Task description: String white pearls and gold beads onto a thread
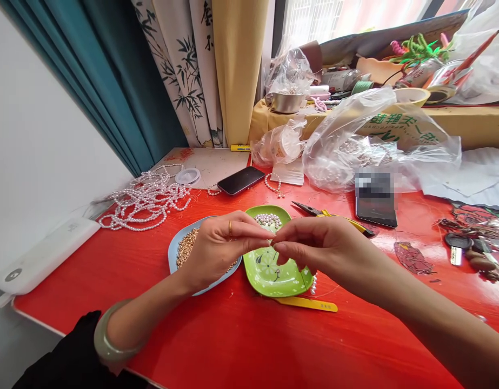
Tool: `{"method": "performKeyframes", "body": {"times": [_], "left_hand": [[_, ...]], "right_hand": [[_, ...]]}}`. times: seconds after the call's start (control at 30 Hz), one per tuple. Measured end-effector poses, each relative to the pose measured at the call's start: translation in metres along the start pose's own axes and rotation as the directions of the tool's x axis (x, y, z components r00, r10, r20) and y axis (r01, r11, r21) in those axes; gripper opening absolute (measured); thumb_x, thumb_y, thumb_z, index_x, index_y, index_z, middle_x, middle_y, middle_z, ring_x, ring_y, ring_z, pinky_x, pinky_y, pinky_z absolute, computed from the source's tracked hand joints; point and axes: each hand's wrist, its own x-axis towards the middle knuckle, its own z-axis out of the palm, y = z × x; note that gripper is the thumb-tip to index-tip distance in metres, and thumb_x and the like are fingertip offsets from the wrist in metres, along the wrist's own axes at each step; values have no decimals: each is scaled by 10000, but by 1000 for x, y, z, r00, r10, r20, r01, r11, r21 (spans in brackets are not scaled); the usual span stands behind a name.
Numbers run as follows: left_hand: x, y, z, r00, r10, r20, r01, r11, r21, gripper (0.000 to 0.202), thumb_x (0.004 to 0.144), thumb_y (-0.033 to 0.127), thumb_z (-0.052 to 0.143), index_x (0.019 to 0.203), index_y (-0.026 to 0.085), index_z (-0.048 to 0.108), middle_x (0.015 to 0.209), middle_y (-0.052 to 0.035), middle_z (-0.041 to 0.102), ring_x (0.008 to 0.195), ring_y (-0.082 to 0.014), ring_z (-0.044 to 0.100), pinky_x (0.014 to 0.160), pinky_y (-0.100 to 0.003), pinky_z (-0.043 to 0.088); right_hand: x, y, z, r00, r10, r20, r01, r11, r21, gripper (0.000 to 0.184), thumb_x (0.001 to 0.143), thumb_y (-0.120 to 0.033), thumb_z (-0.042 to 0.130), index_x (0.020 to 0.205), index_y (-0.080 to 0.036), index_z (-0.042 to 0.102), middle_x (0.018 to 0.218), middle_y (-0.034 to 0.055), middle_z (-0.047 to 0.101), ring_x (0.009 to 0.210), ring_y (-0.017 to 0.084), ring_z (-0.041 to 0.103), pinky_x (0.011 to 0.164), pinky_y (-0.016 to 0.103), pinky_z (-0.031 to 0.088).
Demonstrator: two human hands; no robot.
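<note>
My left hand (220, 246) and my right hand (320, 246) meet fingertip to fingertip above a green dish (269, 273). Both are pinched shut on something too small to make out. The green dish holds a small heap of white pearls (267, 219) at its far edge. Under my left hand lies a blue plate (174, 251) with small gold beads (187, 246). A short string of pearls (313, 284) hangs by the dish's right rim. My left wrist wears a pale green bangle (105, 340).
On the red table (249, 346) lie pearl strands (146, 197) far left, a black phone (240, 180), yellow-handled pliers (334, 216), a second phone (376, 208), a yellow strip (308, 304), a white box (42, 254) and keys (472, 248). Plastic bags (366, 146) crowd the back.
</note>
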Motion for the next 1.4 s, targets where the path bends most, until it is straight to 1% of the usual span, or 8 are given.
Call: {"method": "performKeyframes", "body": {"times": [0.13,0.33,0.5,0.7,0.83,0.97,1.2,1.4], "left_hand": [[0,-1,2,990,-140,-23,137,986,-97,251,670,128,741,895,237,715,647,40,623,598,-66,549,571,-154,462],[4,-4,1,986,-158,-50,140,957,-255,142,626,67,747,630,174,652,632,39,632,602,-63,549,568,-143,453],[8,-7,0,947,-310,-88,257,890,-376,70,620,155,765,651,164,703,672,8,681,618,-66,582,580,-147,473],[9,-5,-1,919,-395,-8,333,786,-521,97,613,174,773,691,168,716,696,-1,699,642,-81,620,545,-136,495],[7,-2,-1,929,-367,40,323,756,-569,101,612,151,774,688,166,708,680,13,688,604,-66,620,509,-105,497],[5,1,0,953,-291,79,280,753,-595,116,623,118,762,707,168,700,664,27,670,573,-62,620,489,-103,505],[2,1,-1,981,-144,133,195,788,-584,138,672,57,722,746,169,690,687,16,684,628,-69,623,528,-114,526],[2,0,0,993,-67,94,109,812,-573,221,654,-16,705,761,176,688,678,31,672,627,-60,603,547,-117,521]], "right_hand": [[1,1,0,999,-29,-26,29,999,-18,124,793,-213,533,737,-161,630,630,-3,651,505,63,527,441,173,396],[-1,-1,-2,996,-33,-81,31,999,-28,119,775,-179,540,707,-166,636,620,-4,659,471,58,534,421,168,419],[-2,-4,-8,984,-48,-173,43,999,-33,113,764,-199,559,698,-173,647,566,-14,637,405,49,478,339,164,340],[-6,-4,-4,967,-127,-222,110,990,-85,155,770,-267,572,713,-159,668,534,-4,604,420,65,458,336,171,317],[-11,-8,2,937,-229,-263,185,966,-182,171,776,-268,571,669,-174,665,505,-18,570,440,74,456,358,169,328],[-15,-15,7,896,-328,-298,239,923,-301,168,772,-211,543,660,-170,662,533,-3,620,440,86,493,373,173,371],[-25,-14,13,762,-584,-280,330,723,-607,152,756,-128,527,673,-179,643,496,-33,585,400,67,482,379,185,358],[-25,-13,18,704,-658,-267,350,648,-676,163,779,-129,515,666,-173,625,522,-27,594,417,56,484,416,177,373]]}}
